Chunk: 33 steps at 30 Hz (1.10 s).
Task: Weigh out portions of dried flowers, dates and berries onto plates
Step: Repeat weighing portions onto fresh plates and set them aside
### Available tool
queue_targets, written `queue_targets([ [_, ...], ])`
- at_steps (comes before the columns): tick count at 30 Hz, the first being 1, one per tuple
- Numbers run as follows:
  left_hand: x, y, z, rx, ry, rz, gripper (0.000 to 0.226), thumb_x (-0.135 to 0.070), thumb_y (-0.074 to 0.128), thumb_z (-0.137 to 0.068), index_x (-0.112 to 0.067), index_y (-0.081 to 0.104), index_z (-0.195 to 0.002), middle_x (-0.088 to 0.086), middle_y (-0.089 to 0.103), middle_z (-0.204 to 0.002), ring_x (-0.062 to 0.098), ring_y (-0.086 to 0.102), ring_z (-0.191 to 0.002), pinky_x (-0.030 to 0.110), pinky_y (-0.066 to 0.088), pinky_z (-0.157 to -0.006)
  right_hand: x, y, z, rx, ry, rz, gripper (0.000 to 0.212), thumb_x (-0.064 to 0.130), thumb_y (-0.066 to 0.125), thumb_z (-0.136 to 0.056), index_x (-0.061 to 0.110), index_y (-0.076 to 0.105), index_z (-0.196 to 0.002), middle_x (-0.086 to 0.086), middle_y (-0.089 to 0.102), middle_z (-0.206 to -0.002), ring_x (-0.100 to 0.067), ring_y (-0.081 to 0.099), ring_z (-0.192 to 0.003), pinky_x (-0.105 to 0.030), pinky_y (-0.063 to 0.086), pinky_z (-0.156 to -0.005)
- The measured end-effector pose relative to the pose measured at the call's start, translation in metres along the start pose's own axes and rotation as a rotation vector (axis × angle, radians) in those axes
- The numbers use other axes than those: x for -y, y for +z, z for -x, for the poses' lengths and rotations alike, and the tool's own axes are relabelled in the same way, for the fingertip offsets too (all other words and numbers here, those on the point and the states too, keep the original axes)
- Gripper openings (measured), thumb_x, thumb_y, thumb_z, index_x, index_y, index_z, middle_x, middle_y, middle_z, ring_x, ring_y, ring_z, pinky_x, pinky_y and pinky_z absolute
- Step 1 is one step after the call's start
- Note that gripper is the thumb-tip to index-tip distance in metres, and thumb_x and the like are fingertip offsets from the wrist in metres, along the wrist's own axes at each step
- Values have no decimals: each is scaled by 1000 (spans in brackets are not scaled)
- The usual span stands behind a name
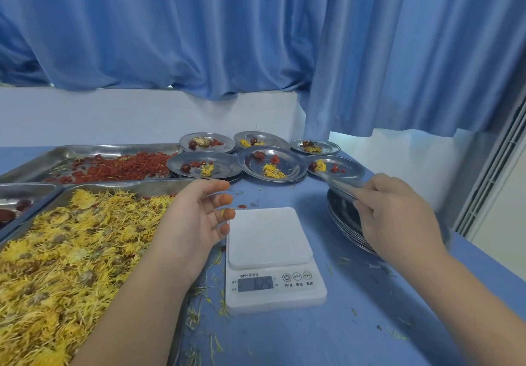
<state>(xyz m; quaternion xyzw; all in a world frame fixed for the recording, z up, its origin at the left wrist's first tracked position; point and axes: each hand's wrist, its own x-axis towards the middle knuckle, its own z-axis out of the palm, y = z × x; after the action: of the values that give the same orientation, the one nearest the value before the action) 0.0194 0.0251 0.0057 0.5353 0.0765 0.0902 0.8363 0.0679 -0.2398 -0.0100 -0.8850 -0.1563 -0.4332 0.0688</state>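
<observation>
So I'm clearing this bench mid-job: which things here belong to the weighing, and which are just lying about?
For the job: scale, dried flowers, berries, dates, filled plates, stack of empty plates, top plate held by the right hand.
Lying about: spilled petals on the table, blue curtain.

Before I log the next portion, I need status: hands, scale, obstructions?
Left hand open beside scale. Right hand grips plate above stack. Scale bare, nothing blocking.

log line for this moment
right hand: grips plate over stack | left hand: open beside scale | scale: bare | filled plates: six
</observation>
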Motion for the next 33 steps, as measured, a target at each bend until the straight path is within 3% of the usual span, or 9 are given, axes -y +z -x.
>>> queue_targets([
  [5, -3, -5, -2, -99, 91, 116, 11, -19, 53, -89, -16, 61, -83, -3, 53, -62, 12, 48, -50, 26, 34, -54, 26, 3, 6, -199, -269, -178, 22, -7, 78, -68, 9, 78, -83, -7, 54, -62, -29, 49, -56, -37, 43, -48],
  [11, -5, -8, -1, -144, 122, 169, 12, -21, 51, -88, -17, 61, -83, -3, 53, -65, 11, 47, -53, 25, 35, -54, 57, 8, 19, -165, -466, -256, 19, -3, 77, -70, 11, 78, -84, -3, 55, -60, -26, 49, -56, -35, 41, -49],
  [16, -4, -6, 0, -139, 107, 137, 14, -24, 51, -89, -18, 61, -82, -3, 53, -68, 11, 47, -53, 25, 35, -55, 68, 11, 27, -60, -493, -221, 25, -4, 81, -59, 13, 76, -77, -1, 53, -60, -24, 47, -54, -31, 38, -47],
  [19, -5, -5, 1, -146, 111, 129, 14, -24, 52, -89, -18, 62, -82, -2, 53, -70, 11, 47, -53, 25, 35, -54, 69, 9, 27, 41, -492, -193, 19, 4, 83, -61, 17, 75, -71, 1, 53, -61, -22, 48, -55, -31, 41, -47],
  [22, -5, -6, 1, -148, 114, 129, 16, -24, 51, -89, -17, 62, -81, -1, 53, -73, 11, 47, -54, 25, 35, -54, 64, 6, 27, 156, -514, -230, 11, 19, 83, -67, 20, 77, -76, 4, 59, -66, -21, 53, -57, -32, 47, -50],
  [27, -5, -6, 1, -145, 111, 127, 16, -24, 52, -89, -17, 63, -81, -1, 53, -72, 12, 46, -54, 25, 35, -55, 54, -1, 24, 365, -497, -305, 32, 52, 66, -77, 25, 77, -89, 9, 65, -78, -17, 59, -64, -32, 49, -59],
  [30, -4, -7, 0, -143, 113, 124, 15, -24, 52, -88, -17, 63, -82, -1, 53, -72, 11, 46, -55, 25, 35, -54, 55, -3, 23, 395, -439, -316, 35, 56, 61, -78, 26, 76, -89, 10, 65, -80, -16, 61, -69, -33, 50, -63],
  [33, -4, -7, -1, -140, 112, 116, 14, -23, 51, -88, -18, 63, -83, -2, 53, -72, 11, 47, -53, 25, 35, -54, 57, -2, 24, 400, -402, -277, 30, 52, 69, -79, 24, 75, -88, 8, 65, -83, -19, 62, -72, -37, 52, -65],
])
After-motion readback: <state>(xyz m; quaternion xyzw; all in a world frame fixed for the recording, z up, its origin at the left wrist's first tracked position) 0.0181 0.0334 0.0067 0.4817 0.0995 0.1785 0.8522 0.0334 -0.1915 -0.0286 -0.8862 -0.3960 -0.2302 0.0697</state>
